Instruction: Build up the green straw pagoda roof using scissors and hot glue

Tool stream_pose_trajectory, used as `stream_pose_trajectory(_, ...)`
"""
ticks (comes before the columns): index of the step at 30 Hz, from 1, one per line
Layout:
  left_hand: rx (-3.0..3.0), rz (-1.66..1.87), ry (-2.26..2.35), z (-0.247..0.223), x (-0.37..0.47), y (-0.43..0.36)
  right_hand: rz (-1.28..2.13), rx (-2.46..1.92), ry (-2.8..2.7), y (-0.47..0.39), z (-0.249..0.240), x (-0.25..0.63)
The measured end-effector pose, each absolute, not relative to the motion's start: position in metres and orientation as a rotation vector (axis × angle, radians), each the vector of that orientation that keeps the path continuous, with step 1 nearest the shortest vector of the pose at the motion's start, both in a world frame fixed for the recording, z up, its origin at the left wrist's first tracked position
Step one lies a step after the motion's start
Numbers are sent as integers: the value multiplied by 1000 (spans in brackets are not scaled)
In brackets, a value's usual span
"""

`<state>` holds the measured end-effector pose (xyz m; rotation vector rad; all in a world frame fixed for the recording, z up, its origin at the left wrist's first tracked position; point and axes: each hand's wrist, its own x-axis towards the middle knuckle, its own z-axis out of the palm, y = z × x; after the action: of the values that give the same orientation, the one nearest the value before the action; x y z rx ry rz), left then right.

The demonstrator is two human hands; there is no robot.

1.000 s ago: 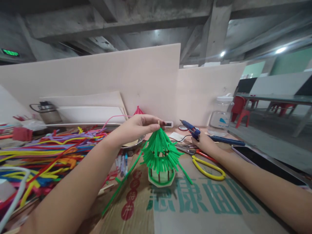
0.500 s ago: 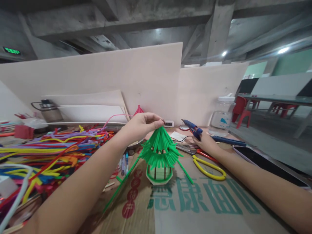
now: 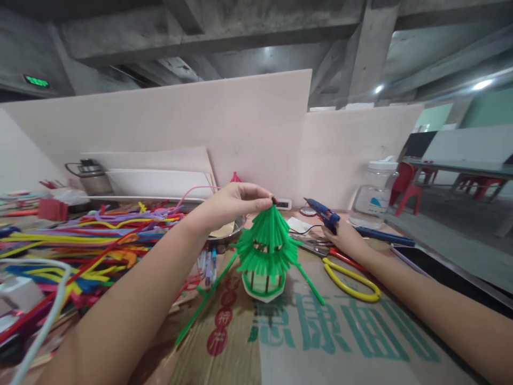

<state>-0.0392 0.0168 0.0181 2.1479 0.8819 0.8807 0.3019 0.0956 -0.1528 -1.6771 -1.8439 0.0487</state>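
The left hand point(image 3: 249, 201) pinches the peak of a fringed, fuzzy green cone-roofed model point(image 3: 268, 248); the right hand point(image 3: 341, 235) grips a blue plastic glue gun point(image 3: 325, 214).

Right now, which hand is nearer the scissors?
Right. The right hand holds the glue gun just beyond the scissors; the left hand is farther off leftward, pinching the top of the green model.

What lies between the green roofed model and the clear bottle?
In the head view: a white sheet, black cable, red-rimmed disc and the blue glue gun in the right hand.
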Motion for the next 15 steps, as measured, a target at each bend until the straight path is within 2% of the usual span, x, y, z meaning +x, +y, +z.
stream_pose_trajectory(6,2165,955,911,19,-31,12,37,-1697,-1842,99,-156,304)
stream_pose_trajectory(15,2389,780,999,25,-30,1,43,-1705,-1855,102,-158,306)
